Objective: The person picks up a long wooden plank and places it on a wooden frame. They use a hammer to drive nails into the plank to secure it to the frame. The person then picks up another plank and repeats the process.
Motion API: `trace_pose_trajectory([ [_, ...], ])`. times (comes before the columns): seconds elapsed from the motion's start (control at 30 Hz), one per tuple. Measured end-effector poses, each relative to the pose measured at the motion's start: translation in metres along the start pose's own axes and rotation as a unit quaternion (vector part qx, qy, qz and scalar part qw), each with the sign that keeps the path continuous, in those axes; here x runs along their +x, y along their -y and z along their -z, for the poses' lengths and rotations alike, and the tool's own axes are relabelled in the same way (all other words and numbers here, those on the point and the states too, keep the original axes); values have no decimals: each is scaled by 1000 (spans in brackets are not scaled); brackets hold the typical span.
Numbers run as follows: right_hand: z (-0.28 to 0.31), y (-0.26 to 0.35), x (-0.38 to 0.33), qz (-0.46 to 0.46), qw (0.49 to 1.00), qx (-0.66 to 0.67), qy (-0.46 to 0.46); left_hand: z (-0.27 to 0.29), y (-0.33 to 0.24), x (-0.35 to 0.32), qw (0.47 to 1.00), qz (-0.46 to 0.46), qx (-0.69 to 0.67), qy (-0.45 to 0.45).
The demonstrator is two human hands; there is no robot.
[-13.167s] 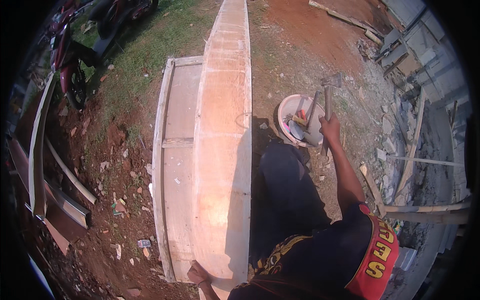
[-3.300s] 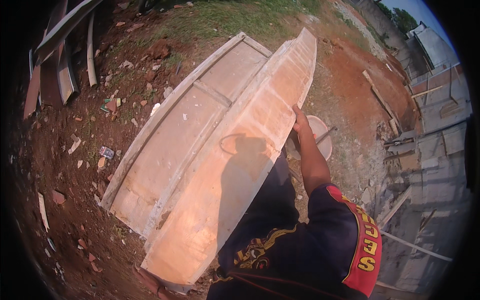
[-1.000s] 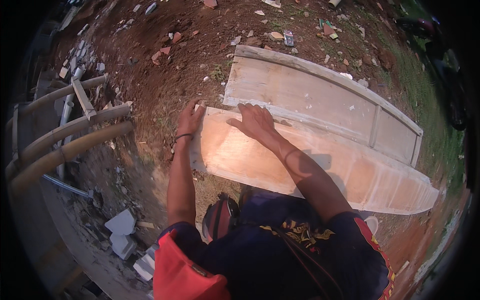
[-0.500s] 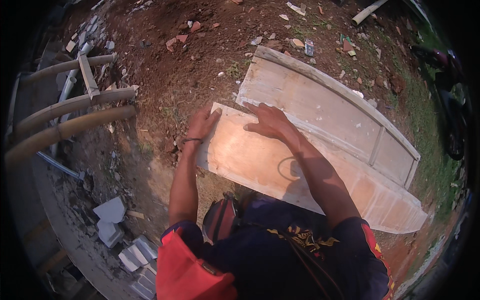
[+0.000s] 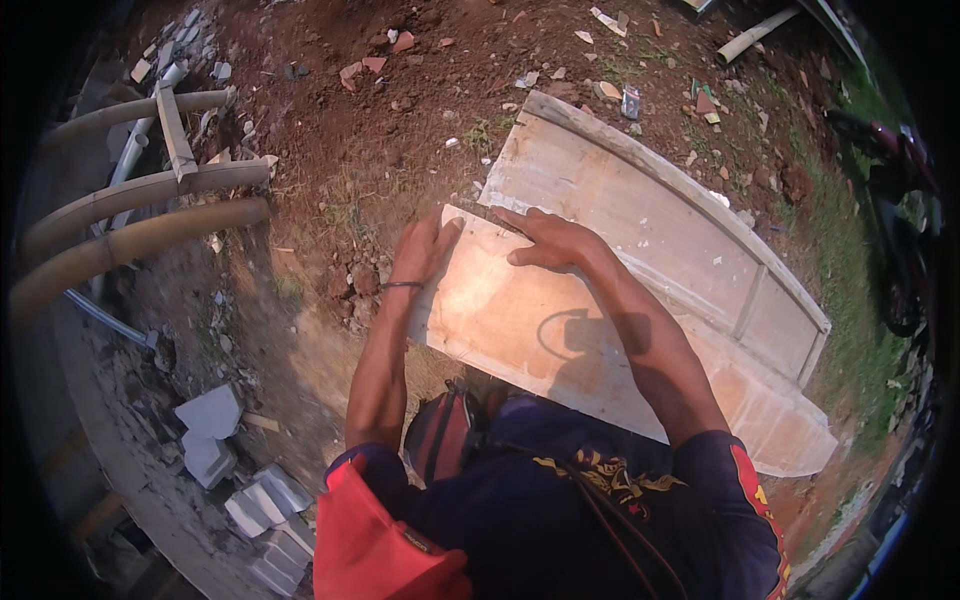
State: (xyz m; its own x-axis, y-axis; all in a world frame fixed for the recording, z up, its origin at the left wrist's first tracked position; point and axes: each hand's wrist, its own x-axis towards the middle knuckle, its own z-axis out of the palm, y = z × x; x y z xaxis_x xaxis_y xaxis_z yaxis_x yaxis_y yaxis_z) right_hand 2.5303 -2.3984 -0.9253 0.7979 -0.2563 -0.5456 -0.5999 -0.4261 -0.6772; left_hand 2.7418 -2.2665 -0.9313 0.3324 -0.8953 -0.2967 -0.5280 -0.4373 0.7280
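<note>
A long pale plywood panel [image 5: 510,305] lies slantwise in front of me, its near-left end close to my body. My left hand [image 5: 423,250] is closed on its left end, thumb on the top face and fingers over the edge. Across the far edge rests my right hand [image 5: 555,240], thumb and index finger stretched apart on the wood; its other fingers are partly hidden. Beyond and against this panel lies a second plywood panel [image 5: 640,220] framed with wooden battens. Shadows of my head and gear fall on the near panel.
Bamboo poles [image 5: 150,215] stick in from the left. Broken pale blocks [image 5: 210,415] lie at lower left beside a concrete edge. Reddish soil [image 5: 330,110] with rubble spreads at the back, and a short pole [image 5: 757,36] lies far right. A dark motorbike [image 5: 895,220] stands at the right rim.
Both hands and the near panel's left end have shifted slightly right in view. The grip of the left hand and the right hand's pose stay much the same.
</note>
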Motion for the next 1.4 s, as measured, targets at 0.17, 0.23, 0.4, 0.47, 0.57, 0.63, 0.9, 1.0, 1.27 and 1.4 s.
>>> trace_pose_trajectory([
  [0.17, -2, -3, 1, 28, 999, -11, -11, 5, -10, -7, 1000, 20, -10, -6],
  [0.23, -2, -3, 1, 28, 999, -24, -8, 3, -9, -7, 999, 35, 10, -4],
  [0.4, 0, -3, -4, 18, 1000, -9, -8, -3, 10, 2, 999, 18, -34, -14],
  [0.47, 0, -3, -6, 23, 1000, -8, -18, -3, 24, 3, 995, 11, -84, -43],
  [0.57, 0, -2, -7, 10, 999, 4, -32, 10, 48, 7, 908, 163, -386, -30],
  [0.63, 0, -2, -8, -1, 1000, 12, -20, 17, 59, 3, 836, 159, -525, -27],
  [0.9, -1, -4, -9, 9, 999, 8, -41, 15, 37, -5, 719, 205, -654, -114],
  [1.0, -1, -5, -10, -1, 999, 10, -42, 12, 35, -7, 712, 184, -667, -124],
  [1.27, 2, -5, -9, -4, 999, 12, -34, -11, 29, 15, 801, 39, -568, -188],
  [1.4, 2, -5, -10, -8, 999, 7, -38, -18, 7, 16, 901, -34, -386, -193],
])
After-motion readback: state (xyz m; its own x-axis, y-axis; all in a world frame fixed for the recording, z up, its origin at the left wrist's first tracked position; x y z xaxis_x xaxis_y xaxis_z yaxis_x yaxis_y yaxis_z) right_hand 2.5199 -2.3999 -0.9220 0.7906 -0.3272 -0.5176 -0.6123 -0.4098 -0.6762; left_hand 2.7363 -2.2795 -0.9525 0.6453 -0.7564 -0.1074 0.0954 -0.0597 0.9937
